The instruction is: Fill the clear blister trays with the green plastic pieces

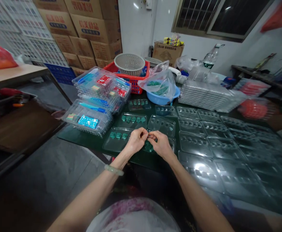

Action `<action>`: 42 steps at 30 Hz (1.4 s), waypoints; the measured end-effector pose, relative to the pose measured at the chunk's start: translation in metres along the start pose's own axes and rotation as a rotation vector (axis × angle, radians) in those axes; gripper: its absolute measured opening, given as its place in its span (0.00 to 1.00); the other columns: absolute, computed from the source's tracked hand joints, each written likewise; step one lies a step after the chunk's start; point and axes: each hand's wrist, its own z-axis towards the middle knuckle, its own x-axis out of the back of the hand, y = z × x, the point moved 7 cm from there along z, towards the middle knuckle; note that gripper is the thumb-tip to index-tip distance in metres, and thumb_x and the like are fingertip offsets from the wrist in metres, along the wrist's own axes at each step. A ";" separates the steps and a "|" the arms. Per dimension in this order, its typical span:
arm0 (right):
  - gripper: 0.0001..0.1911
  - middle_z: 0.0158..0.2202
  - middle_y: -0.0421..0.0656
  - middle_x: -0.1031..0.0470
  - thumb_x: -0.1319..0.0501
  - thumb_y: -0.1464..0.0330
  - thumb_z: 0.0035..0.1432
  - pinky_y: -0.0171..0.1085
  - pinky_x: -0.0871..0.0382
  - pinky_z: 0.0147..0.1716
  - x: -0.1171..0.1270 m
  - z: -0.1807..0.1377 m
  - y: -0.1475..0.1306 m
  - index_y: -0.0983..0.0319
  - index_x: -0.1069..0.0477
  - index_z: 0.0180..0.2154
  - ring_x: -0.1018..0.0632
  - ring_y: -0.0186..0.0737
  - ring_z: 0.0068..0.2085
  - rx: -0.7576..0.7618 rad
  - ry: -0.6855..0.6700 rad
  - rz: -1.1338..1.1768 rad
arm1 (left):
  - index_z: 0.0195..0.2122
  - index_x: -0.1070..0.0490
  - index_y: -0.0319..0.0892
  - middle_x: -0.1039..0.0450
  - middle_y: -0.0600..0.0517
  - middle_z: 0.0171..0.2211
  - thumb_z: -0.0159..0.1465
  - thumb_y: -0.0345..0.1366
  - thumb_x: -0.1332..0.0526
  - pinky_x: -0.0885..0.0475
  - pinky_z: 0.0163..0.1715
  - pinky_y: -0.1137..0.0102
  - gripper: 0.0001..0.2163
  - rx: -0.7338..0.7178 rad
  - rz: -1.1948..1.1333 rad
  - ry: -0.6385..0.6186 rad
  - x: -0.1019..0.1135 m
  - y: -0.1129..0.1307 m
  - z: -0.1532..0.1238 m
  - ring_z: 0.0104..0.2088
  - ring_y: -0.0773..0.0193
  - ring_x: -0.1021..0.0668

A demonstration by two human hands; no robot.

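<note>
My left hand (pixel 138 139) and my right hand (pixel 160 143) meet above the front edge of the dark green table (pixel 136 158). Both are closed in a pinch, fingertips nearly touching; what sits between them is too small to name. Just under the fingers lies a heap of glossy green pieces (pixel 148 147), partly covered by my right hand. Left of my hands, a clear plastic tray (pixel 108 144) has green pieces (pixel 118 135) in its upper slots. Behind it a second tray (pixel 118 121) holds a row of them. Beyond my fingertips lies another clear tray (pixel 162 125).
Filled clear cases (pixel 92 111) are stacked at left. A blue basin (pixel 161 99) with a plastic bag, a red basket (pixel 136 86) and a grey colander (pixel 129 62) stand behind. Stacked clear trays (pixel 203 96) rise at back right; rows of trays (pixel 196 145) cover the right side.
</note>
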 end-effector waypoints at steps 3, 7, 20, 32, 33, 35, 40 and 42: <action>0.10 0.32 0.43 0.27 0.45 0.71 0.52 0.35 0.34 0.34 0.009 0.000 0.004 0.63 0.30 0.37 0.27 0.36 0.32 -0.005 0.063 0.066 | 0.33 0.33 0.38 0.31 0.52 0.24 0.57 0.32 0.49 0.35 0.20 0.75 0.07 0.016 -0.052 0.034 0.005 -0.003 -0.003 0.21 0.69 0.30; 0.10 0.33 0.44 0.27 0.46 0.70 0.53 0.36 0.33 0.34 0.020 -0.005 0.009 0.63 0.29 0.37 0.27 0.36 0.32 -0.022 0.109 0.065 | 0.38 0.31 0.38 0.29 0.48 0.34 0.54 0.26 0.47 0.32 0.35 0.70 0.11 -0.128 0.126 0.013 0.012 0.006 -0.010 0.33 0.64 0.27; 0.10 0.33 0.44 0.27 0.45 0.67 0.54 0.39 0.32 0.36 0.024 -0.024 0.021 0.61 0.30 0.37 0.26 0.39 0.34 -0.093 0.119 0.108 | 0.36 0.29 0.41 0.32 0.47 0.33 0.54 0.26 0.46 0.34 0.31 0.70 0.11 -0.080 0.430 -0.039 -0.005 0.014 -0.018 0.36 0.60 0.30; 0.05 0.28 0.41 0.27 0.42 0.67 0.52 0.36 0.31 0.32 0.012 -0.024 -0.023 0.61 0.31 0.32 0.26 0.36 0.30 -0.163 0.074 0.466 | 0.27 0.27 0.36 0.36 0.54 0.17 0.57 0.43 0.44 0.46 0.14 0.77 0.14 0.157 -0.432 -0.059 0.019 0.026 -0.043 0.16 0.74 0.38; 0.05 0.28 0.41 0.27 0.43 0.67 0.53 0.35 0.32 0.32 0.010 -0.027 -0.022 0.61 0.31 0.32 0.26 0.36 0.30 -0.177 0.053 0.489 | 0.29 0.27 0.36 0.36 0.54 0.17 0.56 0.43 0.43 0.45 0.14 0.77 0.14 0.167 -0.428 -0.074 0.019 0.028 -0.048 0.16 0.74 0.37; 0.05 0.28 0.40 0.28 0.43 0.67 0.53 0.35 0.32 0.32 0.008 -0.032 -0.021 0.61 0.31 0.32 0.26 0.36 0.30 -0.183 0.025 0.506 | 0.32 0.26 0.36 0.36 0.55 0.17 0.55 0.43 0.42 0.45 0.14 0.77 0.14 0.206 -0.429 -0.088 0.018 0.026 -0.055 0.15 0.74 0.37; 0.09 0.33 0.42 0.30 0.42 0.69 0.52 0.36 0.31 0.34 0.009 -0.039 -0.038 0.60 0.33 0.38 0.27 0.36 0.34 -0.061 0.099 0.323 | 0.29 0.28 0.36 0.38 0.56 0.16 0.57 0.45 0.45 0.48 0.13 0.77 0.16 0.280 -0.489 -0.002 0.014 0.012 -0.066 0.14 0.74 0.40; 0.11 0.36 0.44 0.31 0.43 0.70 0.53 0.37 0.31 0.35 0.008 -0.041 -0.047 0.59 0.34 0.40 0.28 0.37 0.36 0.018 0.136 0.207 | 0.25 0.31 0.36 0.39 0.56 0.15 0.58 0.46 0.47 0.49 0.13 0.76 0.17 0.278 -0.507 0.024 0.012 0.008 -0.069 0.14 0.75 0.41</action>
